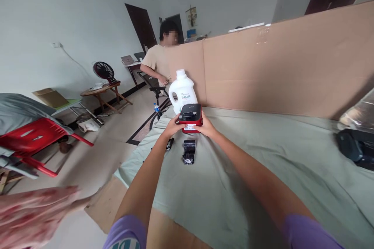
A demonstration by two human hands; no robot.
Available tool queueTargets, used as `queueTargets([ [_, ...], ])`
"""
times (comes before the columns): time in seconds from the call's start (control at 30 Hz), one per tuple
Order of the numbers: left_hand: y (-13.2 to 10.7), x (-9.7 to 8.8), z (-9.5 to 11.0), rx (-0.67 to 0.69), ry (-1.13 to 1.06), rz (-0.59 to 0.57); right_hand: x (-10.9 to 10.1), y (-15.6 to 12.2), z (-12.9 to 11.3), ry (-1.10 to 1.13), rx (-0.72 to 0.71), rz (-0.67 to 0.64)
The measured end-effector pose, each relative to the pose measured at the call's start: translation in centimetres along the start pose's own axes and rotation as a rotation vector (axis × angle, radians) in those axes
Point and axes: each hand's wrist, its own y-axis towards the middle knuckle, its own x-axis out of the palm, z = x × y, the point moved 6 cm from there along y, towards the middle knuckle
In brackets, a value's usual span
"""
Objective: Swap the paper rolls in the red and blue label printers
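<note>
A small red and black label printer (pixel 190 113) is gripped between my two hands at the far side of the cloth-covered table. My left hand (pixel 173 126) holds its left side, the thumb across the front. On the right side my right hand (pixel 207 125) does the same. A white label (pixel 189 127) shows on the printer's front between my thumbs. Right behind it stands a large white jug (pixel 183 91) with a handle and cap, its lower part partly hidden. Nearer to me lies a shiny black roll (pixel 189 146), with a crumpled black piece (pixel 188 158) against it.
A tall cardboard sheet (pixel 280 62) stands along the table's back. Dark objects (pixel 356 146) lie at the right edge, and a black item (pixel 169 144) is partly behind my left forearm. A person (pixel 157 60) sits beyond the table. A red chair (pixel 37 136) stands at left.
</note>
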Motion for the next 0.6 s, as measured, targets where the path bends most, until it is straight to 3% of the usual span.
queueTargets([
  [0.1,-0.9,-0.3,0.2,-0.016,0.06,0.019,-2.0,-3.9,0.7,-0.058,0.124,0.041],
  [0.17,-2.7,-0.9,0.5,-0.008,0.2,0.126,-5.9,-8.4,0.0,-0.193,0.126,0.03],
  [0.23,-5.4,-1.0,1.3,0.047,0.397,0.267,-12.1,-13.8,-1.0,-0.374,0.13,0.045],
  [0.3,-8.3,0.2,2.1,0.086,0.597,0.316,-20.2,-19.4,-2.3,-0.601,0.169,0.167],
  [0.37,-10.5,2.3,2.1,0.006,0.78,0.257,-28.0,-24.6,-4.1,-0.863,0.229,0.335],
  [0.43,-11.7,4.5,1.6,-0.147,0.93,0.164,-34.3,-28.9,-6.2,-1.113,0.314,0.545],
  [0.5,-12.0,6.0,1.4,-0.262,1.039,0.134,-38.4,-31.7,-7.7,-1.224,0.47,0.727],
  [0.6,-11.6,7.0,1.8,-0.326,1.117,0.166,-40.9,-33.3,-8.2,-1.146,0.718,0.865],
])
